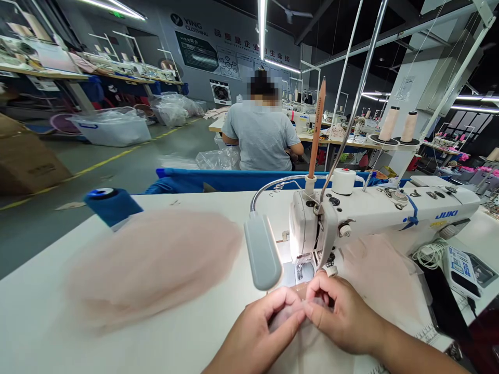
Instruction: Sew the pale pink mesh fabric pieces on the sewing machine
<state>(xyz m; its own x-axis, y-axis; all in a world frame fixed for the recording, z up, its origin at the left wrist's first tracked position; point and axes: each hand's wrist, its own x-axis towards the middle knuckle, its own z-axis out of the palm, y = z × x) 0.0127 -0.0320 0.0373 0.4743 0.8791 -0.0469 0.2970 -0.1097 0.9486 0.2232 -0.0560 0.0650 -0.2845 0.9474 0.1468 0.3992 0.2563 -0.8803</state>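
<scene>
Just in front of the sewing machine [312, 228], my left hand [265, 327] and my right hand [343, 311] are close together. Both pinch the edge of a thin, sheer pale fabric [307, 343] between thumb and forefinger, their thumbs nearly touching. The fabric hangs down from the fingers over the table's near edge. Behind the fingertips lie the needle area and metal plate [302, 271], lit by a grey lamp [263, 252]. A large heap of sheer pinkish fabric [156, 265] lies to the left, and more of it [382, 270] lies under the machine arm.
On the right are a dark phone [444, 298], a white box with a screen [462, 270] and a coiled cable [431, 253]. A blue thread cone [111, 205] lies at the table's far left. Ahead sits a person in a grey shirt [261, 135]. A pencil [317, 127] stands on the machine head.
</scene>
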